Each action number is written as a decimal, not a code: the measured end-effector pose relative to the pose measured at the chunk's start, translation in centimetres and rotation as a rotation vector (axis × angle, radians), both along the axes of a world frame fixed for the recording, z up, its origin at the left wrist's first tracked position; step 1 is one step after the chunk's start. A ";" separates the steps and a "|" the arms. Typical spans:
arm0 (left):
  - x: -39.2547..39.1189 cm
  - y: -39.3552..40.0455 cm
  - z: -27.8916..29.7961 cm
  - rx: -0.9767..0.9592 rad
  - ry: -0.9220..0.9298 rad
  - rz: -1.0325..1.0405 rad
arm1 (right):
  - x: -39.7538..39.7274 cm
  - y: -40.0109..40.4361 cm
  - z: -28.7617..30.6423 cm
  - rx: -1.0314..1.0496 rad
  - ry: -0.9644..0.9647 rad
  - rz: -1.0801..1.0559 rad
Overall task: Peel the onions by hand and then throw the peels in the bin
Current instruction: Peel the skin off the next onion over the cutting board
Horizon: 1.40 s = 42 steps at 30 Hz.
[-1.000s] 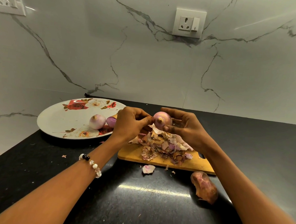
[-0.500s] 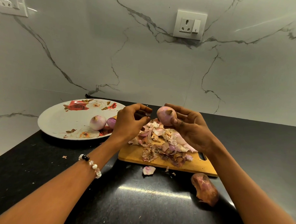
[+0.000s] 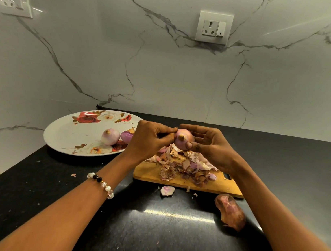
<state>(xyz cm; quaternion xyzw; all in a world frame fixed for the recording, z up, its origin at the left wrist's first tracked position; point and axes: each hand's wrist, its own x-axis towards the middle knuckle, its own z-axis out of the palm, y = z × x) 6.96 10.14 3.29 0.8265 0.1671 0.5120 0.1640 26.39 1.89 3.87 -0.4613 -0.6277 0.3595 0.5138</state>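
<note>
Above the heap of dry papery peels [image 3: 185,166] on the wooden cutting board [image 3: 150,171], the right hand [image 3: 209,145] cradles a pale pink, nearly bare onion [image 3: 184,140] while the left hand [image 3: 149,141] pinches skin at its side, so peeling continues and stripping that last flake probably comes next.

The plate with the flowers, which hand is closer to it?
Left. The left hand is just off the plate's right edge, pinching at the onion. The right hand holds that onion farther right, above the cutting board.
</note>
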 end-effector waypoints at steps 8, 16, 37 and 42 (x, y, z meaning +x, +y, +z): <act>0.0 0.3 -0.3 -0.076 -0.017 0.013 | -0.1 -0.1 0.0 -0.002 0.014 0.009; 0.1 0.0 -0.1 -0.151 -0.049 -0.019 | 0.2 0.0 0.1 0.024 0.022 0.003; 0.4 -0.6 -0.3 -0.046 -0.059 0.045 | 0.1 0.1 0.0 0.062 -0.006 -0.044; 0.3 -0.2 -0.4 0.040 -0.046 0.128 | -0.3 0.3 -0.3 0.067 -0.022 -0.064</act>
